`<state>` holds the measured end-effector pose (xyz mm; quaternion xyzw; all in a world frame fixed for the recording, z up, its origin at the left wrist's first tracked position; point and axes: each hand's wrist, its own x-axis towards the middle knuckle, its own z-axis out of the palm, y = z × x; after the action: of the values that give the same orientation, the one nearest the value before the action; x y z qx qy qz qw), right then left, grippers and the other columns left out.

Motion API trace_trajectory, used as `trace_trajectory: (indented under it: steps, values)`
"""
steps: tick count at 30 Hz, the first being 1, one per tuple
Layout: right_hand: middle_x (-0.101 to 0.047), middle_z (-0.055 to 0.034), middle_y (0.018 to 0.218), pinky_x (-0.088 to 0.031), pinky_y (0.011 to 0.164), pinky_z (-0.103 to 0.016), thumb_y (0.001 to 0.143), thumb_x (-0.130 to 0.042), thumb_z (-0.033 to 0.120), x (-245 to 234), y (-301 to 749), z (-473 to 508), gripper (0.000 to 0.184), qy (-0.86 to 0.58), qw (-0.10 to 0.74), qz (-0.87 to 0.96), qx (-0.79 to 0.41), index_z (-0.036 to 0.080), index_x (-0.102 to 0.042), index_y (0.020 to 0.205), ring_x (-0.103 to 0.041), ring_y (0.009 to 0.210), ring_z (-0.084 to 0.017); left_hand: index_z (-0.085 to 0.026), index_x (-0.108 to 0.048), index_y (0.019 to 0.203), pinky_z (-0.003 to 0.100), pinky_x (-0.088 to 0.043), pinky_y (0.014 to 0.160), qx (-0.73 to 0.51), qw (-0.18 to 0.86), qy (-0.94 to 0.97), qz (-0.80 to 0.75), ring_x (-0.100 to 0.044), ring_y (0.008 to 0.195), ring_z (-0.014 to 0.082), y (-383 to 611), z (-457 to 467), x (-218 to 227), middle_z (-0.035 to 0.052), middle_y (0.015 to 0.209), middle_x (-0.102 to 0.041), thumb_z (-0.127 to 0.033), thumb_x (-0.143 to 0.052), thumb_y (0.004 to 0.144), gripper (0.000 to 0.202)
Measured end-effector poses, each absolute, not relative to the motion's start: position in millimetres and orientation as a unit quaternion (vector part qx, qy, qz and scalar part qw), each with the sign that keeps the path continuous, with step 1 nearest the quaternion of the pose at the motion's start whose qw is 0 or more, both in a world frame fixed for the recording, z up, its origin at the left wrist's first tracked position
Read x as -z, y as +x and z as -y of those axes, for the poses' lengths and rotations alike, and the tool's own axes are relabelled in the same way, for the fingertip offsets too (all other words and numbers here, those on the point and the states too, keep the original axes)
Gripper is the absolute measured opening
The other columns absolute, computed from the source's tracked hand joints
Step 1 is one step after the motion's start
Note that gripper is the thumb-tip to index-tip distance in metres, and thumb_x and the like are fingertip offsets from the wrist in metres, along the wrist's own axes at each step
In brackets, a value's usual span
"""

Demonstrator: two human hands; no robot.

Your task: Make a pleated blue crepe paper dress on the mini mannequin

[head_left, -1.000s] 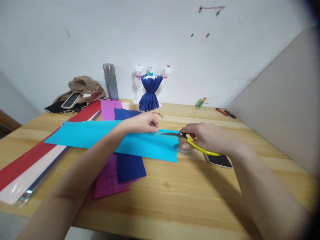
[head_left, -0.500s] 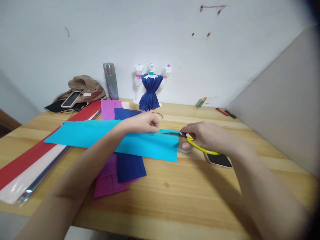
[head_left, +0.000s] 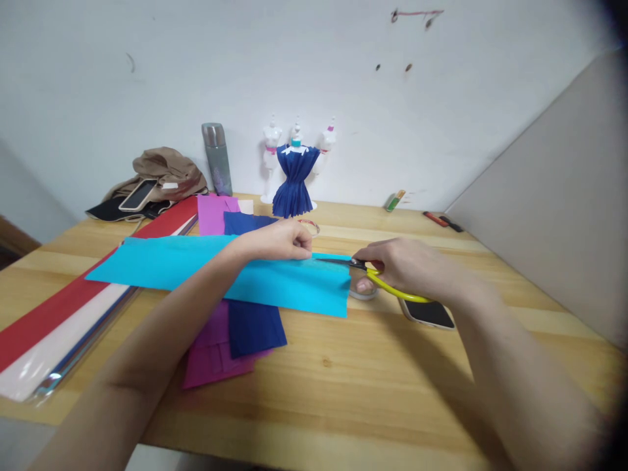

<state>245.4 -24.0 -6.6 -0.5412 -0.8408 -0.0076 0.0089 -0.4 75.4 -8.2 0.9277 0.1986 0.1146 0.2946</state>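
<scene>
My left hand (head_left: 284, 239) is closed on the upper edge of a long turquoise crepe-like sheet (head_left: 294, 284), pinching it near its right part. My right hand (head_left: 397, 265) grips yellow-handled scissors (head_left: 392, 290). Their dark blades lie along the sheet's upper edge, pointing left toward my left fingertips, with a narrow strip above them. Under the turquoise sheet lie a navy piece (head_left: 258, 330) and magenta pieces (head_left: 216, 366). A roll of tape (head_left: 363, 294) is partly hidden behind my right fingers.
A phone (head_left: 429, 314) lies below my right hand. Small dress forms stand at the wall, one in a pleated navy dress (head_left: 294, 183). Left are a flask (head_left: 216, 160), a brown cloth bundle (head_left: 169, 170) with another phone (head_left: 140, 195), and packed red and white sheets (head_left: 63, 301).
Hands, scissors and sheet stay nearly in place. The whole view has shifted very slightly.
</scene>
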Motion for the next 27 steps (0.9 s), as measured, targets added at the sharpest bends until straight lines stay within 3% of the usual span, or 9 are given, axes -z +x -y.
trace_trajectory:
  steps: [4, 15, 27]
  values:
    - [-0.074, -0.0068, 0.092, -0.032, 0.057, -0.029, 0.086, -0.051, 0.026, 4.6, 243.4, 25.1, 0.022, -0.551, -0.011, 0.834, 0.011, 0.023, -0.069, 0.097, -0.064, 0.076, -0.023, -0.014, -0.061, 0.067, 0.023, -0.034, 0.057, -0.12, 0.296, 0.927, -0.197, -0.049, 0.061, 0.0092, -0.4, -76.7, 9.5, -0.0029, 0.064, -0.054, -0.015, -0.054, 0.072, 0.009]
    - [-0.071, -0.0049, 0.083, -0.032, 0.056, -0.029, 0.085, -0.05, 0.022, 2.3, 240.3, 26.3, 0.015, -0.539, -0.009, 0.842, 0.004, 0.023, -0.066, 0.087, -0.06, 0.067, -0.019, -0.014, -0.062, 0.067, 0.023, -0.034, 0.057, -0.115, 0.295, 0.927, -0.201, -0.05, 0.061, 0.0093, -0.6, -75.4, 8.7, -0.0024, 0.064, -0.055, -0.015, -0.054, 0.072, 0.01]
    - [-0.072, -0.0064, 0.077, -0.03, 0.051, -0.03, 0.088, -0.052, 0.032, 6.9, 243.3, 23.5, 0.02, -0.545, -0.011, 0.838, 0.025, 0.025, -0.07, 0.087, -0.062, 0.063, -0.022, -0.014, -0.063, 0.067, 0.024, -0.034, 0.058, -0.109, 0.301, 0.922, -0.218, -0.05, 0.062, 0.0104, -0.4, -72.3, 5.4, -0.0022, 0.064, -0.055, -0.016, -0.054, 0.071, 0.01]
